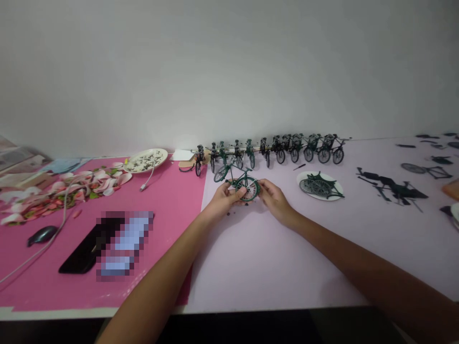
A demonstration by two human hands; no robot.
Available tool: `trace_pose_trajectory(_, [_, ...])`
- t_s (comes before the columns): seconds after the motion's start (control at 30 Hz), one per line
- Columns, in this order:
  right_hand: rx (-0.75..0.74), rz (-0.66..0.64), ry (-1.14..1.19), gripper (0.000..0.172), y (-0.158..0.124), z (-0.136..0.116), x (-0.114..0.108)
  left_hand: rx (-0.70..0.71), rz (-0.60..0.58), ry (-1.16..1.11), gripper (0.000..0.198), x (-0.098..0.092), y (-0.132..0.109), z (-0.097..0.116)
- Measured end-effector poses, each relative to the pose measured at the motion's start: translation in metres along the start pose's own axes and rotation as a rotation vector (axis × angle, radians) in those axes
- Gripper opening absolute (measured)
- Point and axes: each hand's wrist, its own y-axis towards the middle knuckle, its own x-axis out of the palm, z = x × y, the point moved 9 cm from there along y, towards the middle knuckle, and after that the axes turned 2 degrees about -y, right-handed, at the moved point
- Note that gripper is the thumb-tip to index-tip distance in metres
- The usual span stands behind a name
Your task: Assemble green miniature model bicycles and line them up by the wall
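Note:
A small dark green toy bicycle (237, 180) stands on the pale lilac tabletop (272, 258), held at its rear wheel by both hands. My left hand (225, 197) grips the frame and wheel from the left with curled fingers. From the right, my right hand (273, 198) pinches the same wheel. Behind them, a row of several finished toy bicycles (272, 148) lines the wall.
A white plate of green bicycle parts (320, 186) sits right of the hands. Loose dark parts (392, 187) lie further right. On the pink mat (172, 200) at left are a phone (84, 251), a black mouse (42, 234), a white cable (148, 180), a patterned plate (146, 160) and pink petals (64, 188).

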Motion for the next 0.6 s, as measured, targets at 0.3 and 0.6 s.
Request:
trace_pose_trajectory(0.3, [-0.073,-0.026,-0.075,0.015,0.0,0.009,0.007,-0.047,-0.082,-0.016,0.069,0.007,-0.001,-0.005])
trace_pose_trajectory(0.6, [-0.102,0.085,-0.005,0.017,-0.002,-0.006,-0.005,-0.044,-0.088,0.019,0.07,0.003,0.001,-0.003])
